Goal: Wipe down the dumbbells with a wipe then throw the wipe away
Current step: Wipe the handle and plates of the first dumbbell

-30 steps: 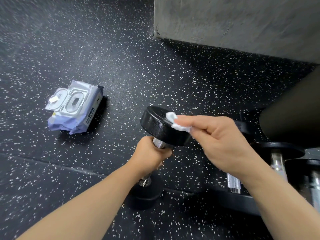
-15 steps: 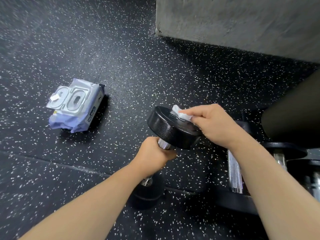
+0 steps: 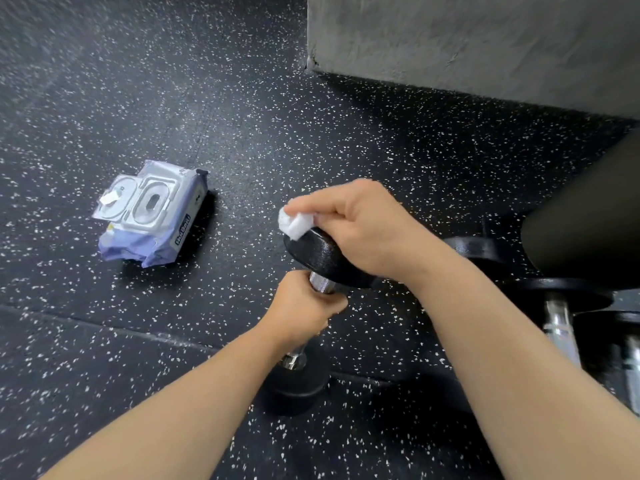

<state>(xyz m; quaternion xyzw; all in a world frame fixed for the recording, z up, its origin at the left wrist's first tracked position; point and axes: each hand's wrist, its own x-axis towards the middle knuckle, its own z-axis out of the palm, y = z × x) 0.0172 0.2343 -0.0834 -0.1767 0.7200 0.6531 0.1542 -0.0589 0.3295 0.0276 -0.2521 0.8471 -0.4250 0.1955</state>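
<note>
A: There's the left hand (image 3: pixel 304 306), fingers curled tight round the knurled chrome handle (image 3: pixel 320 283). The dumbbell (image 3: pixel 317 254) stands tilted, with its lower black head (image 3: pixel 294 386) planted on the floor (image 3: pixel 242 116).

B: And up top, the right hand (image 3: pixel 363 230) pinches a scrunched white wipe (image 3: pixel 294 221) between thumb and fingers. It presses the wipe on the far-left rim of the upper head, a round disc, matte black and finely pebbled.

A: That floor looks like rubber: black, flecked all over with white, a seam line running across it below the dumbbell.

B: Off to the left, well apart from the dumbbell, the wipes pack (image 3: pixel 152 216) lies flat. Soft lilac wrapper, crinkled at the ends, with a hard clear plastic lid flipped back and a small white tab on it.

A: At the right edge, more dumbbells (image 3: pixel 561 323), shiny steel bars and round black heads, side by side near the right forearm.

B: Above them is a dark, smooth, rounded shape (image 3: pixel 588 220), and I can't tell what it is. Behind it all sits a rough grey concrete block (image 3: pixel 485 39), its corner meeting the floor.
</note>
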